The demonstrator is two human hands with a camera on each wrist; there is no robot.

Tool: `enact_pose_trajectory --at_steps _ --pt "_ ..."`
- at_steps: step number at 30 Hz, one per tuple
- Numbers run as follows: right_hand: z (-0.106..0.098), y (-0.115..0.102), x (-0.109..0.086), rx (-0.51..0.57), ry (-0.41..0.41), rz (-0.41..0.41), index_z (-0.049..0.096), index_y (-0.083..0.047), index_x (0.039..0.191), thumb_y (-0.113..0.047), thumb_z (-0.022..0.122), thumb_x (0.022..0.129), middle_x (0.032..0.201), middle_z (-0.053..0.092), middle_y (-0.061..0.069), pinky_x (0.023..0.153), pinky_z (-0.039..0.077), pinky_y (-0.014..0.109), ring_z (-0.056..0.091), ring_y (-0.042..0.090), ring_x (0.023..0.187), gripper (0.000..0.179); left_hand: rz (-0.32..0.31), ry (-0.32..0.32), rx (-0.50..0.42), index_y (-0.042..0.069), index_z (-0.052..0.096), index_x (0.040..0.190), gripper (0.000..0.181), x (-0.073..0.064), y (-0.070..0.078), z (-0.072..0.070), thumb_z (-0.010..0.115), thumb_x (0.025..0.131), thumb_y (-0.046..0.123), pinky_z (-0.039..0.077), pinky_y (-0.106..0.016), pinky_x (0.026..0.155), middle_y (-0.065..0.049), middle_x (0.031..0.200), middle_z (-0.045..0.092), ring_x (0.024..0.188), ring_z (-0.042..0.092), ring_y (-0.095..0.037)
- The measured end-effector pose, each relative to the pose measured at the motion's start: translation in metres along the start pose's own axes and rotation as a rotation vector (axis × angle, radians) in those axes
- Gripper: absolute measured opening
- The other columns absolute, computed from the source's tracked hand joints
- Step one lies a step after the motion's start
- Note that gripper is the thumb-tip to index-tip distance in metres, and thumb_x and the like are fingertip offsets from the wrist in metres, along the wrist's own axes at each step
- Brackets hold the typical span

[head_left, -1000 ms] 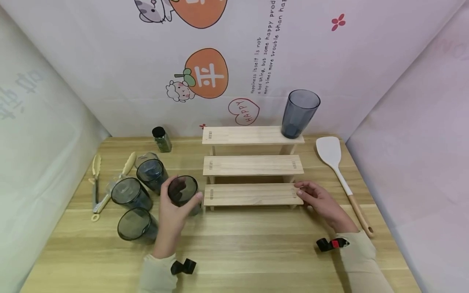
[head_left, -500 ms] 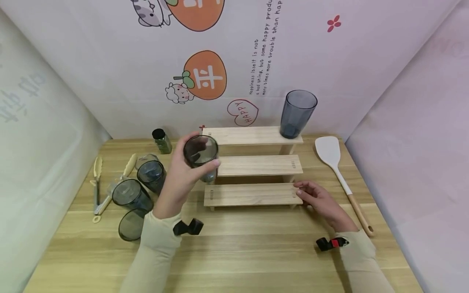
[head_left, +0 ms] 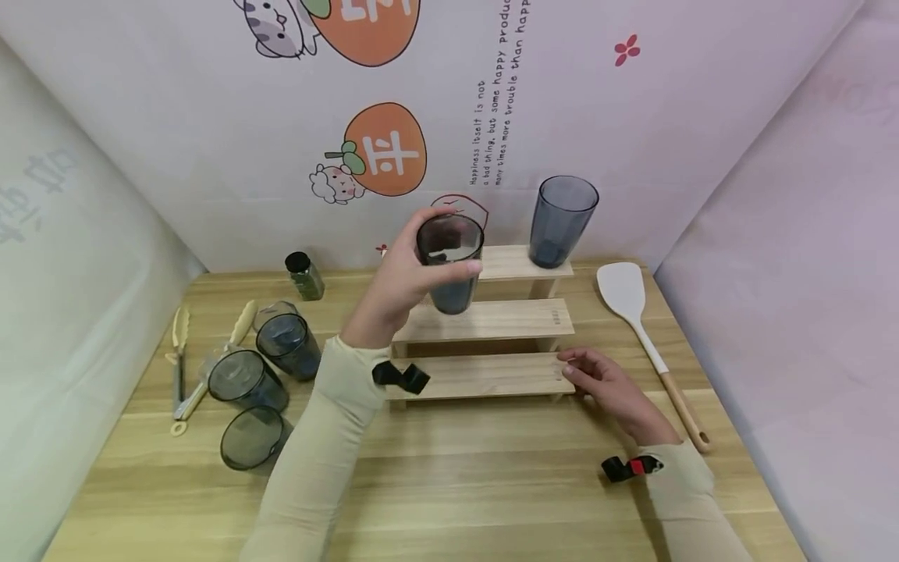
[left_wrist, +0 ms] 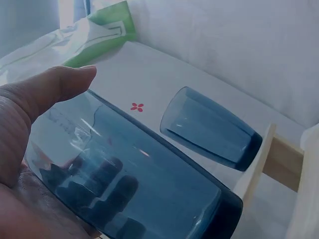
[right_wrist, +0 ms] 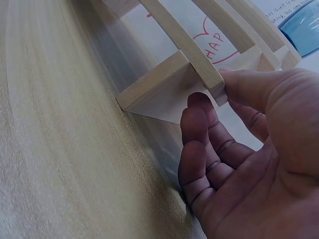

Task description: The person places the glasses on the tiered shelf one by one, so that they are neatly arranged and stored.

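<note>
Smoky blue-grey plastic marks every tumbler here, and each one in view looks empty. The left hand (head_left: pixel 400 285) grips one tumbler (head_left: pixel 449 261) upright, thumb and fingers curled round its wall, in the air above the middle step of the wooden stepped rack (head_left: pixel 485 320). A second tumbler (head_left: pixel 559 221) stands on the right end of the top step. Three more tumblers (head_left: pixel 256 386) cluster on the table (head_left: pixel 492 484) to the left, near a small dark-capped jar (head_left: pixel 305 275) with greenish contents, cream tongs (head_left: pixel 179 355) and a clear cup (head_left: pixel 270 312) behind the cluster.

The right hand (head_left: pixel 607 382) rests at the right end of the lowest step, fingers loosely extended. Only the right wrist view shows the thumb (right_wrist: pixel 249 84) touching the slat end while the fingers (right_wrist: pixel 204 129) lie beside the rack's side panel. The left wrist view shows finger shadows through the held tumbler's wall.

A white spatula (head_left: pixel 635 312) with a wooden handle lies to the right. The backdrop reads "HAPPY" in a red heart, and "Happiness itself is not a bad thing, but some happy..." in vertical print.
</note>
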State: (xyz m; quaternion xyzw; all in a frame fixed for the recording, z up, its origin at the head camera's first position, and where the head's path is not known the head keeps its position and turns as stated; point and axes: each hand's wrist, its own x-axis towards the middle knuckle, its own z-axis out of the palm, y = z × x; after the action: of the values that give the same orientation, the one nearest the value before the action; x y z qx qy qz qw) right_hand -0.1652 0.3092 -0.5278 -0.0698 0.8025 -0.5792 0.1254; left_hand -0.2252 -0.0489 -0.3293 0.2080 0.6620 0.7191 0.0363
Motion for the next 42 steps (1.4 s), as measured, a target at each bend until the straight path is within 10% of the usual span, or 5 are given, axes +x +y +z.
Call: enact_pose_trajectory --at_steps 12,31,37,42 --pt "0.005 0.003 -0.002 0.009 0.002 0.023 0.056 -0.005 0.135 -0.029 0.060 0.105 0.112 0.060 0.017 0.073 0.052 0.035 0.058 0.023 0.092 0.038 -0.041 0.100 -0.016 0.024 0.048 0.144 0.078 0.045 -0.018 0.005 0.090 0.079 0.020 0.046 -0.038 0.098 -0.006 0.135 0.058 0.123 0.054 -0.025" --pt "0.004 0.004 0.004 -0.013 0.003 0.037 0.058 -0.011 0.133 -0.034 0.060 0.104 0.111 0.060 0.016 0.062 0.047 0.033 0.055 0.025 0.087 0.037 -0.038 0.107 0.026 0.029 0.041 0.148 0.085 0.070 -0.031 0.016 0.090 0.079 0.028 0.047 -0.035 0.099 -0.002 0.140 0.053 0.127 0.049 -0.020" --pt "0.004 0.004 0.004 -0.012 0.013 0.042 0.058 -0.010 0.133 -0.034 0.060 0.104 0.111 0.061 0.015 0.064 0.048 0.033 0.056 0.025 0.088 0.037 -0.005 0.194 0.124 0.031 0.028 0.155 0.093 0.051 -0.027 0.013 0.084 0.083 0.045 0.033 -0.036 0.113 0.004 0.152 0.040 0.138 0.037 -0.012" --pt "0.000 0.002 0.002 -0.013 0.016 0.029 0.056 -0.006 0.135 -0.031 0.060 0.105 0.114 0.061 0.014 0.069 0.051 0.034 0.057 0.024 0.091 0.040 0.141 0.283 0.266 0.019 0.035 0.152 0.075 -0.002 -0.031 0.006 0.076 0.092 0.039 0.026 -0.037 0.117 0.002 0.152 0.042 0.140 0.036 -0.010"
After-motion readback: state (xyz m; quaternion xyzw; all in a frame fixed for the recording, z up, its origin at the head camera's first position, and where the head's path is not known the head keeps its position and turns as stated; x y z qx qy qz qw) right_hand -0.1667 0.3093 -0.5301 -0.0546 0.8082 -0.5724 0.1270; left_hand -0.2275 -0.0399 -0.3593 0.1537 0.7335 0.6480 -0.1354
